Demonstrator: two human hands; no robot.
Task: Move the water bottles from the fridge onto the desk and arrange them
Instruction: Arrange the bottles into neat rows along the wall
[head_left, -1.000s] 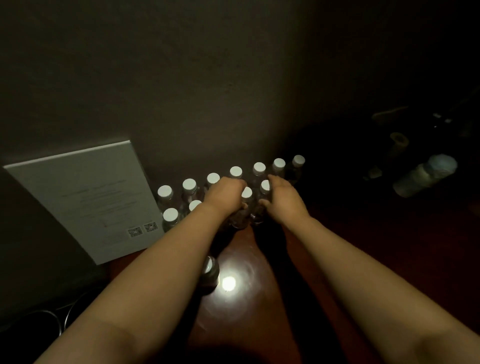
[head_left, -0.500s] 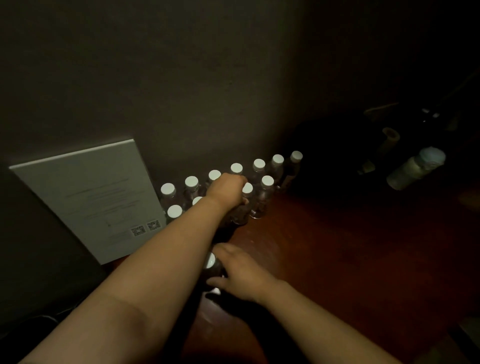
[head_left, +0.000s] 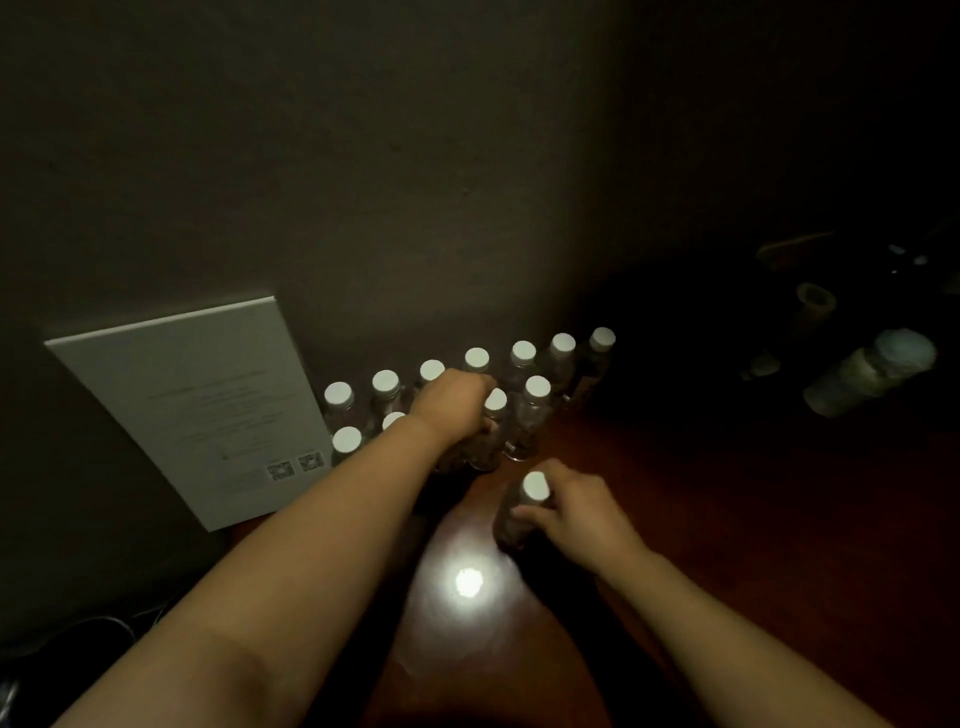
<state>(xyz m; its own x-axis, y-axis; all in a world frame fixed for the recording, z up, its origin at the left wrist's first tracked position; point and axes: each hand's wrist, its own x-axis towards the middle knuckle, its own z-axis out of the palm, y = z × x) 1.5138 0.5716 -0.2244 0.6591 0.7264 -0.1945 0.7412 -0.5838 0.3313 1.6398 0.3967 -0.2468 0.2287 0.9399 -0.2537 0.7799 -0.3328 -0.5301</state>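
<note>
From the head view we see a dark wooden desk (head_left: 727, 519) filling the lower right of the frame, with a bright spot of light (head_left: 469, 581) reflected on it at lower centre. Just above the middle, white-capped water bottles (head_left: 523, 353) stand upright in two rows against the wall, the rear row running up toward the right.

Our left hand (head_left: 454, 402) reaches in from the lower left and sits over the front row, its fingers curled down around a bottle there (head_left: 491, 431), beside its white cap.

Our right hand (head_left: 571, 512) comes in from the lower right and grips a lone bottle (head_left: 535, 488), fingers wrapped around its neck and shoulder. That bottle stands apart, in front of the rows.

At left centre a grey printed card (head_left: 192, 405) leans on the wall. In the dim upper right lies a pale container (head_left: 872, 371).
</note>
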